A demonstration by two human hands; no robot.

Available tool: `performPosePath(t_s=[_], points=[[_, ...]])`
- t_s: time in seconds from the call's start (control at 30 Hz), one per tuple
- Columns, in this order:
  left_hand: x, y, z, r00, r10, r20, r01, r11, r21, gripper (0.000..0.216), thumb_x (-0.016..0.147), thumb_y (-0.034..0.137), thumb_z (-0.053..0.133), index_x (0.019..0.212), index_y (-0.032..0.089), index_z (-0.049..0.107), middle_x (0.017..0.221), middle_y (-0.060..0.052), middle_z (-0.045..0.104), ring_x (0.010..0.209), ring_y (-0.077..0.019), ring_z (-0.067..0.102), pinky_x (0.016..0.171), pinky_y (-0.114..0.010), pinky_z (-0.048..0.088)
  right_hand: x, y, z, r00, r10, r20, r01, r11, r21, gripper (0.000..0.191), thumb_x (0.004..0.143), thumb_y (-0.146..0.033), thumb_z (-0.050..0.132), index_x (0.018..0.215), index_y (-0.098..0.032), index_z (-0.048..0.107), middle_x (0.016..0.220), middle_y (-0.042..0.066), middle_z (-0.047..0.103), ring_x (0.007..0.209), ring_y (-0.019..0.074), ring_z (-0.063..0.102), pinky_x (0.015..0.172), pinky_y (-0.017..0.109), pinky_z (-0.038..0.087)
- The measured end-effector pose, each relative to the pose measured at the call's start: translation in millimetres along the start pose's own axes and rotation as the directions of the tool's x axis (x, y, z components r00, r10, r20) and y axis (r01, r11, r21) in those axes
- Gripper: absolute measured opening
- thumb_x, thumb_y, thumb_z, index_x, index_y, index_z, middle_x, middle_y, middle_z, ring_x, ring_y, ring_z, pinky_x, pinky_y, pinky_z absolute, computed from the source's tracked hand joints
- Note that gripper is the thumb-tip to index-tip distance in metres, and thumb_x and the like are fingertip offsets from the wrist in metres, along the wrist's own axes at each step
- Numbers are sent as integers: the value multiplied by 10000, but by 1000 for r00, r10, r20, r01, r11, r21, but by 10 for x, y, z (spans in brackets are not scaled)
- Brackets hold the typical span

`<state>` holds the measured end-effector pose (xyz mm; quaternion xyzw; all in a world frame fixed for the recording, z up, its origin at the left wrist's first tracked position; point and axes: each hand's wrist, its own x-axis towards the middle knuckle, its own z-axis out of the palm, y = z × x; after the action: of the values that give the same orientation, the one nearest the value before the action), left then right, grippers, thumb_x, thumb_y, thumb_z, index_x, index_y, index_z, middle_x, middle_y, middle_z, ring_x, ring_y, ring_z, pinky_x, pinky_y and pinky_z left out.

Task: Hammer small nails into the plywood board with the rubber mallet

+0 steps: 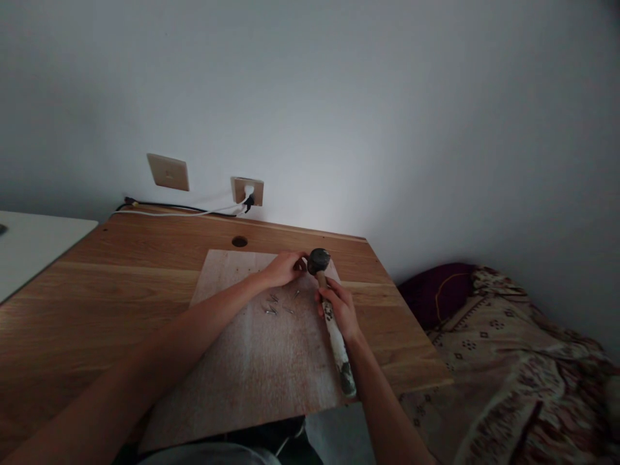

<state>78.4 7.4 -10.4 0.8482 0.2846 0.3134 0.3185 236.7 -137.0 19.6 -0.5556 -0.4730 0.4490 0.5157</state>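
My right hand (340,305) is wrapped around the handle of a hammer (335,336), whose dark, rounded head points away from me. The handle is pale and stained, with a dark patch at its near end. Close to the hammer head, my left hand (283,268) is closed in a pinch over the far part of a wooden board (256,361). Whatever its fingertips hold is hidden or too small to make out. Several loose nails (271,306) lie on the board between my two arms. Small marks or nail points show along the board's far side.
The board lies on a wooden desk (121,284) against a white wall. Cables (194,212) run along its back edge to a wall socket (256,192). A round hole (239,241) pierces the desk. A white surface (39,245) is at left, a patterned bedspread (484,342) at right.
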Motion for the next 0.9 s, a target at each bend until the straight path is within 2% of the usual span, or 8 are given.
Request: performPosePath(t_s=[0.1,0.27,0.4,0.57,0.63,0.77,0.83,0.9], points=[[0,-13,6,1000,3,4,-3,1000,11,352,757,33,636,1085,145,692,883,-34,774,769,-158,710,727,-238,519,4,-6,7,1000,1,6,-1,1000,28,247,759,-414,665,871,-194,652,628,-32,622,396,104,495,381,236,328],[-4,-11,1,1000,20,6,-20,1000,0,383,755,20,616,1110,148,685,900,-41,775,780,-165,714,731,-246,521,-4,-18,16,1000,-8,8,8,1000,24,208,755,-403,676,751,-200,627,601,-31,605,388,100,479,377,243,324],[-2,-29,8,1000,5,5,-5,1000,-26,385,762,31,636,1127,149,670,887,-32,775,776,-158,716,744,-248,531,-12,-23,17,1000,-26,-11,27,997,69,206,780,-397,665,845,-202,655,620,-35,609,404,98,491,387,233,327],[-13,-32,14,1000,13,16,-12,999,-32,423,762,5,606,1159,140,655,921,-42,772,785,-152,710,740,-243,527,10,-15,17,999,34,15,-35,997,72,219,736,-399,688,741,-192,617,596,-26,603,390,93,481,373,230,320],[-21,-38,20,1000,14,18,-14,999,-35,399,786,33,617,1170,139,640,898,-37,765,761,-145,701,725,-241,523,7,-37,15,999,31,-27,-27,989,146,225,726,-396,691,789,-191,625,596,-39,583,383,86,466,365,227,301],[-33,-40,-3,999,18,38,-15,998,-59,429,773,63,658,1194,130,604,937,-51,753,737,-134,682,700,-241,517,-10,-71,-12,984,-14,-179,71,945,318,288,736,-380,654,960,-200,632,607,-66,532,390,75,444,359,212,272],[-35,-7,-64,999,24,34,-22,999,-50,405,768,71,655,1166,131,615,947,-56,742,736,-135,672,697,-245,511,-7,-61,-32,977,-11,-214,88,932,352,281,725,-364,651,954,-204,622,585,-76,496,385,76,437,356,211,278],[-35,59,-160,999,28,34,-27,999,-16,281,789,110,649,1069,140,648,882,-41,724,723,-140,655,689,-248,493,5,-39,-48,975,8,-221,75,929,364,266,717,-364,655,928,-209,608,560,-87,458,371,77,422,347,212,281]])
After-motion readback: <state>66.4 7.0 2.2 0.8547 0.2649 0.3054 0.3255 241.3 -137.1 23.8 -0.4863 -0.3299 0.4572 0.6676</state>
